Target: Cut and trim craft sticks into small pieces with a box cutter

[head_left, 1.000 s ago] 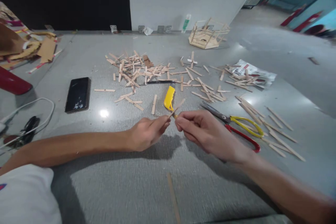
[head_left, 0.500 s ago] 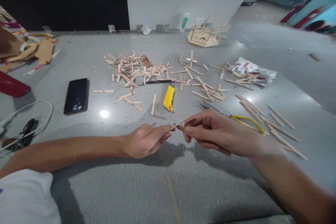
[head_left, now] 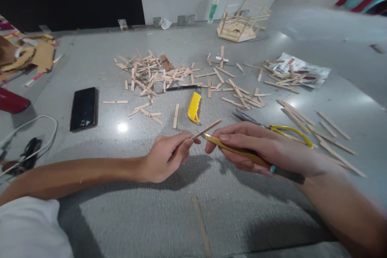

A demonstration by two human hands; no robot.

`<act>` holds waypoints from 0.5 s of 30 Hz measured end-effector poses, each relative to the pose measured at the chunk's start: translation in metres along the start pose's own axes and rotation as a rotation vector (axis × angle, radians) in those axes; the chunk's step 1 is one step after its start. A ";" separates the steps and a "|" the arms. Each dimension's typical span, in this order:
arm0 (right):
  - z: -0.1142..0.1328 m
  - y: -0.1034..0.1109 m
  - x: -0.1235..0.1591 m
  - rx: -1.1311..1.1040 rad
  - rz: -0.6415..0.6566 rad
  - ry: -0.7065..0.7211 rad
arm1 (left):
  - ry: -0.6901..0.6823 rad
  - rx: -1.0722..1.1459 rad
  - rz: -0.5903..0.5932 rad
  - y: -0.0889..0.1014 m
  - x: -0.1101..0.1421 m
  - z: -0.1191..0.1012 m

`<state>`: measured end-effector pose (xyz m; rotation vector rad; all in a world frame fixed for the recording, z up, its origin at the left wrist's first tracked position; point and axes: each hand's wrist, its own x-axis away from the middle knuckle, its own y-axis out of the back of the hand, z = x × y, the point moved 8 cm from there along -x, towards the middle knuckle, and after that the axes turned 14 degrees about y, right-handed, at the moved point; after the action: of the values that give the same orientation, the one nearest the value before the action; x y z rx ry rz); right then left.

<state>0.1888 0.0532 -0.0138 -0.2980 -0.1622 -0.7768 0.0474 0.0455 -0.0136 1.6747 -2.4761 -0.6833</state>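
My left hand [head_left: 167,157] pinches a thin wooden craft stick [head_left: 208,127] near its lower end, and the stick points up and to the right. In my right hand [head_left: 256,145] lies a slim yellow craft knife [head_left: 238,151] with a light blue piece toward its rear. The knife's front end is close to the stick but apart from it. Just beyond my right hand are scissors [head_left: 290,132] with yellow handles. A second cutter with a thick yellow handle [head_left: 194,107] rests on the table ahead of both hands.
A heap of craft sticks [head_left: 151,72] spreads over the table, with longer sticks [head_left: 338,145] at right. A hexagonal stick frame [head_left: 238,30] and a glue stick [head_left: 213,10] stand at the back. A phone [head_left: 84,109] lies left; a loose stick [head_left: 201,223] lies in front.
My right hand has drawn the knife back from the stick, and more of the knife now shows. The stick's far end is free of my right fingers. The view has shifted slightly.
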 end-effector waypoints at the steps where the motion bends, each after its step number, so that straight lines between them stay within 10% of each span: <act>1: 0.000 0.001 0.000 0.002 -0.002 0.002 | -0.006 -0.011 0.009 -0.001 0.000 0.002; 15: -0.026 -0.019 -0.016 0.316 -0.408 0.292 | 0.049 -0.098 -0.010 0.000 -0.004 0.022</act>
<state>0.1653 0.0425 -0.0387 0.1562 -0.0675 -1.1714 0.0429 0.0563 -0.0322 1.6496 -2.3625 -0.7416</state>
